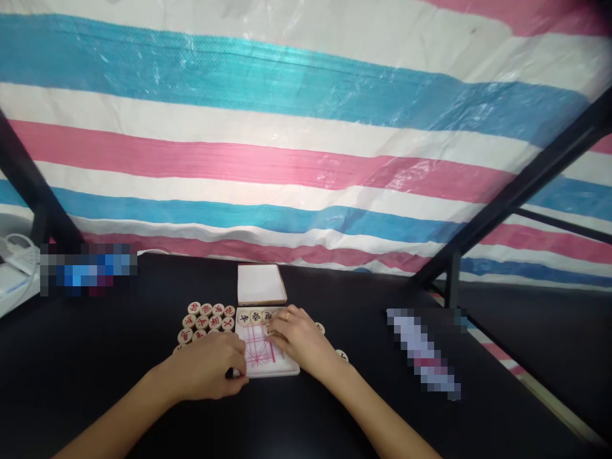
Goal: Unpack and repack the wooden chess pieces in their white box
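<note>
A shallow white box (pixel 268 372) lies on the black table, with a folded sheet of pink lines (pixel 257 347) in it. Along its far side sits a row of round wooden xiangqi pieces (pixel 255 316) with black characters. My left hand (pixel 210 366) is closed at the box's near left corner, thumb and fingers on its edge. Over the box's right half, my right hand (pixel 303 338) is closed with its fingertips on a xiangqi piece (pixel 267 329), mostly hidden by the fingers. Red-marked xiangqi pieces (pixel 201 322) stand in rows left of the box, partly behind my left hand.
The box lid (pixel 261 284) lies behind the box, white inside up. More pieces (pixel 341 356) lie right of my right hand. A blurred package (pixel 423 354) is on the right, another blurred item (pixel 90 274) and white cables (pixel 19 252) at far left. A striped sheet (pixel 268 159) hangs behind.
</note>
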A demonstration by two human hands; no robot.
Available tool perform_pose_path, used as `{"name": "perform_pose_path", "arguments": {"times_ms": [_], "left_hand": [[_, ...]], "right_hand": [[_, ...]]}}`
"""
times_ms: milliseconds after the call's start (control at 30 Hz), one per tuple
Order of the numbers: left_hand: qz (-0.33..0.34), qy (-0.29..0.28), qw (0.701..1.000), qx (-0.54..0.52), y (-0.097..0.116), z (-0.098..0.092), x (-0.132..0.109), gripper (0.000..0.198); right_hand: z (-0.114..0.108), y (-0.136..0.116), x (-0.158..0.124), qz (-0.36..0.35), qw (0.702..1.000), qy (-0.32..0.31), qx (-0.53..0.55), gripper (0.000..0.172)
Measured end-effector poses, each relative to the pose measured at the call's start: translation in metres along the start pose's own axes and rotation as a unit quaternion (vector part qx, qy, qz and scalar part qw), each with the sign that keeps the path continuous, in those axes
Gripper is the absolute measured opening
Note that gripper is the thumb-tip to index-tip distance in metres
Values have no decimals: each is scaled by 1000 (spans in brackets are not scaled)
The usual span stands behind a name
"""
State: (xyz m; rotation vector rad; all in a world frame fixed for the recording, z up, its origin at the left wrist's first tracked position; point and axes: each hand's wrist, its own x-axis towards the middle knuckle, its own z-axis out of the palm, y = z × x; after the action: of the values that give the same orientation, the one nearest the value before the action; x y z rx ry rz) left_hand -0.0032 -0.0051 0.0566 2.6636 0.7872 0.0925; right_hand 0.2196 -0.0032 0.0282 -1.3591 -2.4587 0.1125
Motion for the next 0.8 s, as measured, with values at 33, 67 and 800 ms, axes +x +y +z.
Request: {"name": "perform_pose_path", "arguments": {"times_ms": [33,67,800], "left_hand": [[-1,0,1000,1,0,0,0,13],[-1,-1,1000,2,0,0,0,14],[-1,-3,1000,-1,2,-4,2,17]], "right_hand": [[2,0,0,-3,1000,6,-7,7],[4,-1,1,-6,1000,13,-16,8],[-33,94,-43,196,963,-67,174,22]]}}
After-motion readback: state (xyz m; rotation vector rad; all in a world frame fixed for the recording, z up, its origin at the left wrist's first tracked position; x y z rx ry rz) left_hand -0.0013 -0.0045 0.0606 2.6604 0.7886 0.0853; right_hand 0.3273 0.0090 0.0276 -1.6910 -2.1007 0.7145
